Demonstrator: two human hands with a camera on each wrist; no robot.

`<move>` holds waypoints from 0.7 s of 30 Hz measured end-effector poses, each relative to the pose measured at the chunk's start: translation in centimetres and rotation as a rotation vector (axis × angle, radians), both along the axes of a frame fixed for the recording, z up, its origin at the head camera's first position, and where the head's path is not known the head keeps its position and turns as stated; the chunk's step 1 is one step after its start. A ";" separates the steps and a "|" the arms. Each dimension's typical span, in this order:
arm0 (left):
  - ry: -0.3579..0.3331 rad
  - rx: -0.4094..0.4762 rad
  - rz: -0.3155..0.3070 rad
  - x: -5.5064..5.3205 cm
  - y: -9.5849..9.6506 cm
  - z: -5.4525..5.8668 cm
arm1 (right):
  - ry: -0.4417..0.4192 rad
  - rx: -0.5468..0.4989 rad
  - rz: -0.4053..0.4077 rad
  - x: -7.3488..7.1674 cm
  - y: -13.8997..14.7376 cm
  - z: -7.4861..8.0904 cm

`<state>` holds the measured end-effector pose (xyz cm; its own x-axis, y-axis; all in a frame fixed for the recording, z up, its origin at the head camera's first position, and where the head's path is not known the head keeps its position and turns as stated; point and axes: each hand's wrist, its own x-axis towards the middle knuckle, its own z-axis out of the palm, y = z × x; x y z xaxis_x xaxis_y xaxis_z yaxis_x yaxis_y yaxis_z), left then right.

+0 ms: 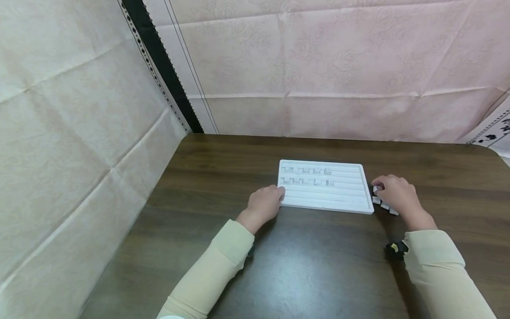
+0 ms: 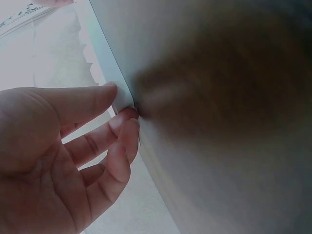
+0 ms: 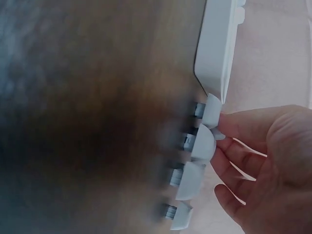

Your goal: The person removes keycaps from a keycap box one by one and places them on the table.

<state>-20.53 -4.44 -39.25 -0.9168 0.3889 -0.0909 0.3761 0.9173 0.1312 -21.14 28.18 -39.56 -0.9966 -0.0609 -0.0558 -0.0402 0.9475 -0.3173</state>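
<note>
A white ridged board (image 1: pixel 324 197) lies flat on the table, with small pale pieces (image 1: pixel 307 181) standing in two rows on its upper left. My left hand (image 1: pixel 264 204) pinches the board's left edge near its front corner; the left wrist view shows the thumb (image 2: pixel 95 99) on top and fingertips below. Just off the board's right edge, my right hand (image 1: pixel 398 197) pinches a small white piece (image 1: pixel 376 189) between thumb and fingers. Several rounded white pieces with grey square stems (image 3: pixel 191 180) lie in a line beside that hand. The pinched piece is largely hidden in the right wrist view.
The brown wooden table (image 1: pixel 191 212) extends around the board on all sides. Pale patterned cloth (image 1: pixel 338 66) hangs behind it, and more cloth (image 1: pixel 79 146) hangs along the left side. A dark wrist device (image 1: pixel 396 250) sits at the right sleeve's cuff.
</note>
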 end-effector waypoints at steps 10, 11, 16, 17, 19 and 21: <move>-0.005 0.005 0.004 -0.1 0.1 -0.1 | -0.031 0.024 -0.006 -0.1 0.3 -0.3; -0.003 0.004 0.003 -0.1 0.0 -0.1 | -0.035 0.022 -0.007 -0.1 0.3 -0.3; 0.009 0.006 0.002 -0.1 0.0 -0.1 | -0.040 0.011 -0.007 -0.1 0.2 -0.2; 0.009 0.007 0.002 -0.1 0.0 -0.2 | -0.036 0.010 -0.007 -0.1 0.2 -0.1; 0.007 0.009 0.002 -0.1 0.0 -0.2 | -0.026 0.003 -0.007 -0.1 0.1 0.0; 0.001 0.011 0.002 -0.1 -0.1 -0.1 | -0.021 -0.007 -0.005 -0.1 0.0 0.1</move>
